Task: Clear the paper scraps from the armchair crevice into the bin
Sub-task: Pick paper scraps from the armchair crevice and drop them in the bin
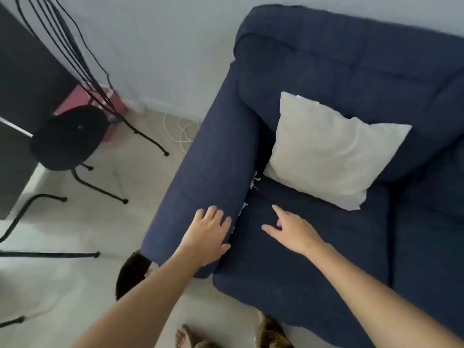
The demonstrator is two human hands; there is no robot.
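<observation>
A dark blue armchair (313, 247) fills the right half of the view. White paper scraps (254, 180) poke out of the crevice between its left armrest (213, 159) and the seat cushion, with more scraps (244, 206) lower down. My left hand (208, 234) lies flat on the armrest's front end, fingers spread, holding nothing. My right hand (291, 229) hovers open over the seat cushion just right of the crevice, index finger extended. A dark round bin (130, 275) stands on the floor below the armrest, partly hidden by my left forearm.
A beige pillow (331, 151) leans on the seat against the backrest. A black metal chair (67, 136) and dark table (22, 84) stand at left, with a white cable (183, 131) on the floor by the wall. My feet (190, 337) show at the bottom.
</observation>
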